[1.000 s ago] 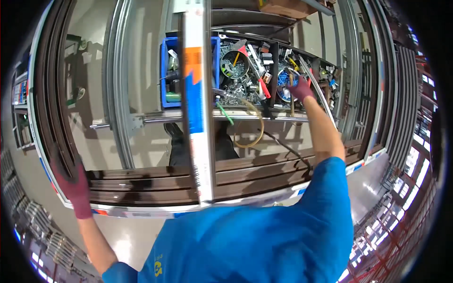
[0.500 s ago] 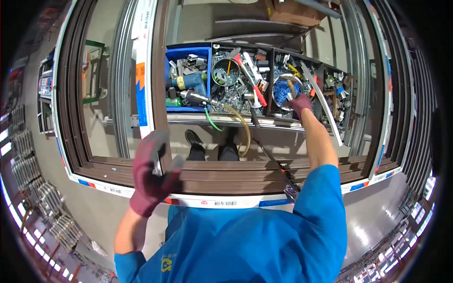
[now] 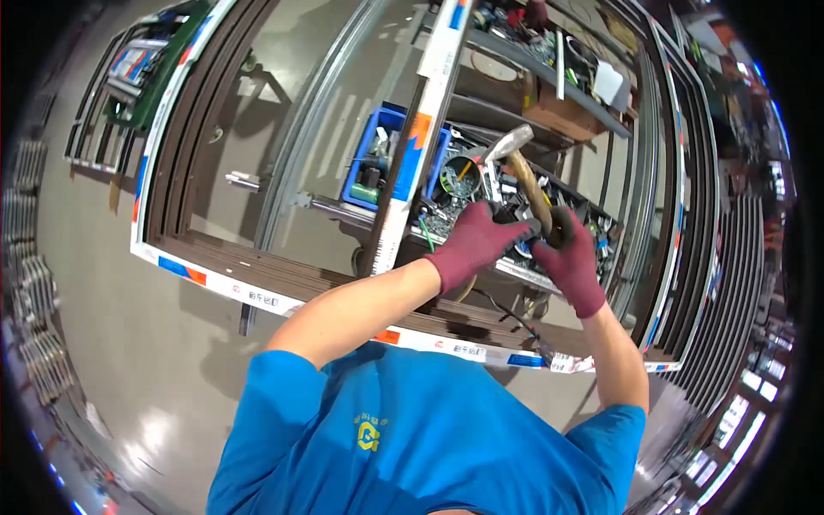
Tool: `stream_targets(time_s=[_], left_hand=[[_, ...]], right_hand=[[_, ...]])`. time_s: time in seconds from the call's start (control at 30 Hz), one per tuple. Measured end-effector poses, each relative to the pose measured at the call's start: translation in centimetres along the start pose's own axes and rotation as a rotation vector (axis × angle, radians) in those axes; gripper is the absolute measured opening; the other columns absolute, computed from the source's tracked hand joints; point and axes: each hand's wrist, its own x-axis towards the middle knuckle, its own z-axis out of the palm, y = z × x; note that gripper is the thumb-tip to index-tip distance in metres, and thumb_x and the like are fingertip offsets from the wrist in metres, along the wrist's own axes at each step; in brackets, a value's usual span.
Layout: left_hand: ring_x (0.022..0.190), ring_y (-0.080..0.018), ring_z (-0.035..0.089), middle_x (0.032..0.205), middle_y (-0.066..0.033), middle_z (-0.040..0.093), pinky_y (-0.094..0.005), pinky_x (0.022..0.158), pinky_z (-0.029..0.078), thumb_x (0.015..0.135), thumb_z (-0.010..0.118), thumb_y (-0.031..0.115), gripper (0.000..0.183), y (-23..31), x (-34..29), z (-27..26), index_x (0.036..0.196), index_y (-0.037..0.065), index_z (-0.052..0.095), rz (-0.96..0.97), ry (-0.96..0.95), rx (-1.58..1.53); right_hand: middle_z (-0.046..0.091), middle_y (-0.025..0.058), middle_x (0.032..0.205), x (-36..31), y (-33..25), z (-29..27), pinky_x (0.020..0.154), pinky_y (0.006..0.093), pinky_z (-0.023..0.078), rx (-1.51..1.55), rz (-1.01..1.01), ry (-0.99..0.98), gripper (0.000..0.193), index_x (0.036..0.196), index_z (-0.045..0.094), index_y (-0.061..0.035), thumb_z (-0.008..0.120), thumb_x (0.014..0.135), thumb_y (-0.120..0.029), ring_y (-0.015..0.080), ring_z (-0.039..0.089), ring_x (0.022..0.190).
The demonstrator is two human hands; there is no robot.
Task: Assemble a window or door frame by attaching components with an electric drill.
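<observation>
My right hand (image 3: 571,262), in a maroon and dark glove, is closed round the lower end of a hammer's wooden handle. The hammer (image 3: 534,190) tilts up and left, its metal head over the parts trays. Beside it my gloved left hand (image 3: 481,240) reaches across with bent fingers, the tips close to my right hand and the handle's end. Whatever those fingers pinch, if anything, is hidden. Under both hands lie trays of metal fittings, with a round tin (image 3: 459,176) of small parts. Blue screws in the right-hand tray are mostly covered by my hands.
Brown window-type frames (image 3: 283,275) with a white taped edge surround the trays. A blue bin (image 3: 365,193) with power tools sits left, partly behind a frame bar. Farther off are a cardboard box (image 3: 558,112) and another parts shelf. A green rack (image 3: 163,77) stands far left.
My right hand has lifted the hammer out of the right-hand tray. My left hand has moved right, from the frame to beside it. The view has turned and shifted.
</observation>
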Motion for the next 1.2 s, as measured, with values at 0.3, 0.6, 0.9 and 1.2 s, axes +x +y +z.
stream_targets(time_s=[0.3,0.6,0.9,1.2], left_hand=[[0.075,-0.0113,0.062,0.084,-0.0046,0.071,-0.0333,0.068,0.053,0.083,0.09,0.037,0.044,-1.9,-2.1,-18.5,0.097,-0.001,0.071,0.419,0.363,-0.177],[0.071,-0.0109,0.069,0.086,-0.0021,0.075,-0.0262,0.063,0.054,0.086,0.089,0.028,0.031,-4.2,13.3,-26.7,0.1,0.002,0.077,0.22,0.433,-0.617],[0.072,-0.0097,0.067,0.089,-0.0026,0.077,-0.0273,0.069,0.052,0.085,0.089,0.023,0.027,-4.6,15.7,-27.1,0.098,0.001,0.08,0.245,0.398,-0.963],[0.076,-0.0152,0.072,0.091,-0.0095,0.08,-0.0329,0.074,0.056,0.085,0.088,0.023,0.03,-8.5,19.0,-27.7,0.1,0.0,0.079,0.376,0.421,-0.866]], right_hand=[[0.07,0.0027,0.092,3.5,-12.3,6.8,0.057,0.0209,0.046,0.483,0.232,-0.048,0.037,0.124,0.065,-0.0001,0.079,0.092,-0.012,0.0053,0.058,0.066],[0.069,0.0034,0.083,5.5,-15.0,10.2,0.044,0.0229,0.037,0.363,0.415,0.13,0.026,0.12,0.067,0.0001,0.064,0.104,-0.021,0.0062,0.05,0.05],[0.064,-0.0003,0.079,10.0,-14.8,11.4,0.044,0.0219,0.035,0.118,0.522,0.067,0.029,0.121,0.068,-0.0013,0.066,0.103,-0.024,0.0054,0.05,0.05],[0.062,-0.0018,0.087,21.2,-18.5,11.9,0.058,0.0205,0.042,-0.249,0.138,-0.197,0.039,0.136,0.059,-0.0019,0.069,0.103,-0.022,0.0025,0.051,0.067]])
